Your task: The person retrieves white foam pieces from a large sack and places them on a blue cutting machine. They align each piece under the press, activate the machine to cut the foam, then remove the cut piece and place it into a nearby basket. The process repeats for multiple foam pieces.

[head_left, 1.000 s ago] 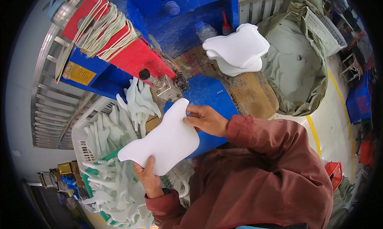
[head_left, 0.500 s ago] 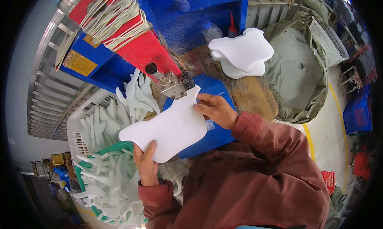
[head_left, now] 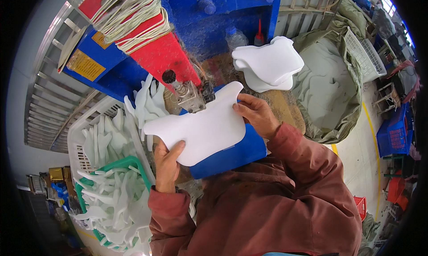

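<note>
The white pad [head_left: 200, 133] was just below the low end of the red beam [head_left: 167, 55], held by both hands. It looked smooth, plain and bright white, with no marks I could see. One pointy horn stuck out at its left end, and a rounder horn went up at its right end. Between the horns the top edge dipped, close to the metal foot [head_left: 191, 100] on the red beam. I could not tell if they touched. The bottom edge was curved and soft-looking.

The left hand [head_left: 167, 162] was closed on the lower left edge of the white pad, thumb on top and most fingers hidden. The right hand [head_left: 258, 115] pinched the right edge near the round horn, thumb and fingers nearly together.

A blue board [head_left: 238, 151] showed past the white pad, below the red beam. To the right of the red beam sat a stack of white pads [head_left: 272, 64]. Below and left of the red beam, a green basket [head_left: 145, 167] was full of thin, curvy white scraps [head_left: 116, 198].
</note>
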Tool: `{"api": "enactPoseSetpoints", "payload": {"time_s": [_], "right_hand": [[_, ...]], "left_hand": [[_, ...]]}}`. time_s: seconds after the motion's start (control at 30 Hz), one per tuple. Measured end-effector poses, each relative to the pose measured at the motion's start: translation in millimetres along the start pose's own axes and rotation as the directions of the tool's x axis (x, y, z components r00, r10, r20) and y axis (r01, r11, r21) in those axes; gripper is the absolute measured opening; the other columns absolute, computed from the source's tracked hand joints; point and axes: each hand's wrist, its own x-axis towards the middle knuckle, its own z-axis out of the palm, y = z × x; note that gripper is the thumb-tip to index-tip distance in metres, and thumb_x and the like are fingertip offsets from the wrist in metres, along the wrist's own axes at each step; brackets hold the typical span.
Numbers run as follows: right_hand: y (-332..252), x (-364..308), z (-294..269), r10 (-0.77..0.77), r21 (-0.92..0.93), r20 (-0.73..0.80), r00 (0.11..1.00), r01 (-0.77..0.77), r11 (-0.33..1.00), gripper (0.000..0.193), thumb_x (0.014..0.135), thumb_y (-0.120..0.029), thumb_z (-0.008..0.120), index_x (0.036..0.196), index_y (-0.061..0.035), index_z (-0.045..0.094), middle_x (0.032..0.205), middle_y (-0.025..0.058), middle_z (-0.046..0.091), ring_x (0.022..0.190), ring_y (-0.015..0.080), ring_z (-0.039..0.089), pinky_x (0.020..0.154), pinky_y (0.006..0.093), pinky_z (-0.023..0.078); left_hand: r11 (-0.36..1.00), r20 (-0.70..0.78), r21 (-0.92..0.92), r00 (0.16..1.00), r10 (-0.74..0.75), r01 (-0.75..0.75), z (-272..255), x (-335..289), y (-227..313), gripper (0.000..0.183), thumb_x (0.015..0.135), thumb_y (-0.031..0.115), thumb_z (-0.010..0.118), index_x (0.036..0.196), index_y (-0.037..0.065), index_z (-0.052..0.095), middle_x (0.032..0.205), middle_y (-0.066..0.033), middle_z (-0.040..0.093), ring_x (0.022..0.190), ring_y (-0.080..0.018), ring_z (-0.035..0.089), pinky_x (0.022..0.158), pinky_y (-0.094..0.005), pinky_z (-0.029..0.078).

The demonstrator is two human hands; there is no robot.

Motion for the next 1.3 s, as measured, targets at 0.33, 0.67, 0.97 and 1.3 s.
{"api": "enactPoseSetpoints", "payload": {"time_s": [0.33,0.67,0.97,1.3], "right_hand": [[-23,9,-10,-0.08,-0.024,-0.041,0.996,0.079,0.997,0.038,0.107,-0.017,0.065,0.138,0.0051,0.063,0.107,0.0044,0.072,0.084,0.0082,0.061,0.074,0.0256,0.051],[-2,13,6,-0.011,0.053,0.024,1.0,0.009,0.999,0.038,0.106,-0.016,0.065,0.138,0.0046,0.063,0.109,0.0076,0.074,0.091,0.0105,0.067,0.08,0.0272,0.055],[-12,-1,-12,0.0,0.038,-0.038,0.999,0.001,0.999,0.041,0.106,-0.016,0.066,0.139,0.0068,0.062,0.113,0.0073,0.072,0.098,0.0133,0.069,0.086,0.0303,0.058],[-18,-28,-34,0.002,0.006,-0.102,0.995,-0.002,1.0,0.041,0.107,-0.017,0.064,0.141,0.0054,0.061,0.115,0.006,0.071,0.095,0.0105,0.067,0.082,0.0272,0.055]], "left_hand": [[0.996,0.145,0.009,0.986,0.083,-0.085,-2,37,-5,0.043,0.099,-0.001,0.066,0.141,-0.002,0.059,0.13,-0.0103,0.07,0.116,-0.0173,0.067,0.1,-0.0337,0.053],[0.998,0.062,-0.062,0.998,0.029,-0.025,-24,24,-9,0.049,0.1,-0.002,0.063,0.148,-0.002,0.054,0.138,-0.0121,0.067,0.123,-0.0205,0.066,0.107,-0.0366,0.052],[0.993,0.097,-0.12,0.995,0.014,-0.003,1,22,-17,0.051,0.1,-0.004,0.061,0.15,-0.001,0.052,0.139,-0.0115,0.066,0.124,-0.02,0.066,0.106,-0.0361,0.054],[0.99,0.152,-0.126,0.988,-0.035,0.055,22,21,-28,0.053,0.101,-0.006,0.061,0.152,0.001,0.049,0.139,-0.0109,0.065,0.124,-0.0188,0.066,0.107,-0.0355,0.053]]}}
